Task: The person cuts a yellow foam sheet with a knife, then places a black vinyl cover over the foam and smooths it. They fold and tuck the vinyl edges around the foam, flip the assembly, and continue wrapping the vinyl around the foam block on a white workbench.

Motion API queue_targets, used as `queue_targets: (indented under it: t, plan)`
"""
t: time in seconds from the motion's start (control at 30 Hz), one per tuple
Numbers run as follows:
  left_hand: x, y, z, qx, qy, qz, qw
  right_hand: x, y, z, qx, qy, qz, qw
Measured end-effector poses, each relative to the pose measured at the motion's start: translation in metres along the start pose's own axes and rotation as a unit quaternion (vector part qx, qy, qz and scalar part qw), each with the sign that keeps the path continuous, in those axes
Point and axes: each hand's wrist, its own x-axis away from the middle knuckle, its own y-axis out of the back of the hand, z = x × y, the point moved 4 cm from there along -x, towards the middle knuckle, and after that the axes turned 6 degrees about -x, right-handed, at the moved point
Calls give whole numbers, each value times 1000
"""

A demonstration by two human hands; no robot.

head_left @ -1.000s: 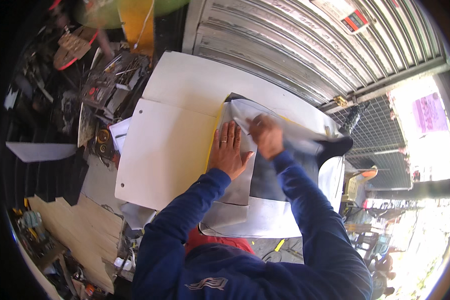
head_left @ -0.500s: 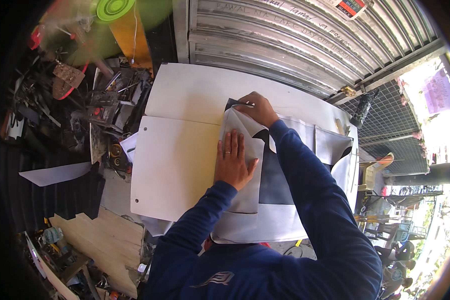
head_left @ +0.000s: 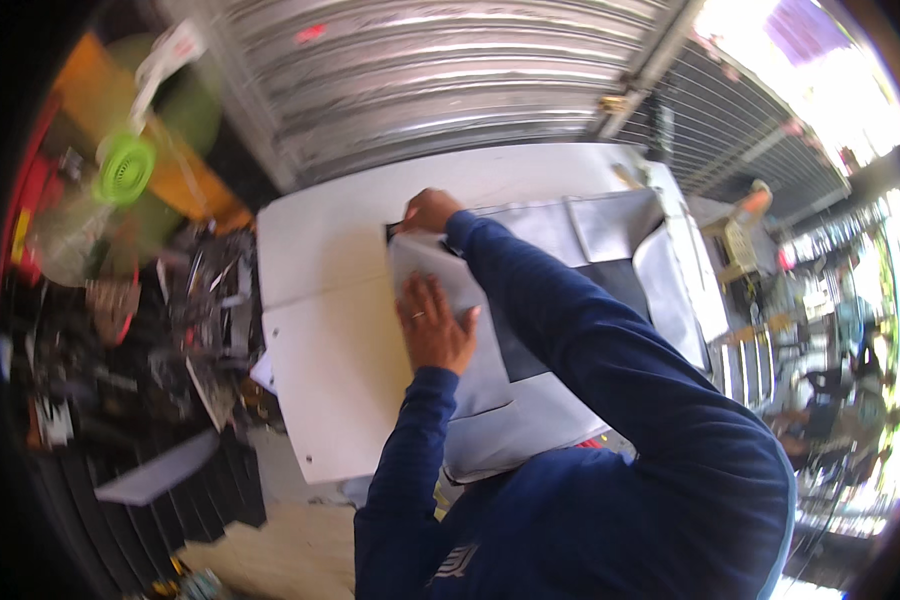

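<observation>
Lay folded on the table [head_left: 335,375]: a grey sheet [head_left: 482,385], seemingly light, limp, perhaps slippery. Steadied it under the left hand [head_left: 436,322], spread and gripping nothing. Curled the right hand [head_left: 431,212] at its far corner, likely the best hold; couldn't tell whether pinched.

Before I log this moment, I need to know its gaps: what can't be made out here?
All in the head view:
Right hand: its bent fingers and blur hide whether it holds anything.
Grey sheet beneath the left hand: covered by palm and fingers.
Dark panel: its middle is hidden behind the right sleeve.
Background at far right: blurred and washed out by glare.
Green round object, upper left: too blurred to identify.
</observation>
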Motion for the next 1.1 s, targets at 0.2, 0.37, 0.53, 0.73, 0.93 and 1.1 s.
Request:
queue_targets:
  t: [0.2,0.37,0.53,0.73,0.93,1.1]
  plan:
    - [1,1,-6,-54,-16,-16,998,104,126,-119,41,-56,41,997]
    - [1,2,-10,-71,-14,-5,997,161,176,-207,30,-46,-41,998]
    - [1,-4,-12,-82,-15,21,996,177,138,-186,-12,19,-217,976]
    - [0,-5,-14,-89,-24,25,995,224,115,-151,125,251,-455,845]
    - [-46,33,-63,-102,6,-15,995,212,119,-170,13,158,-461,873]
    - [-147,0,-150,66,-120,-72,988,197,126,-176,-29,56,-321,945]
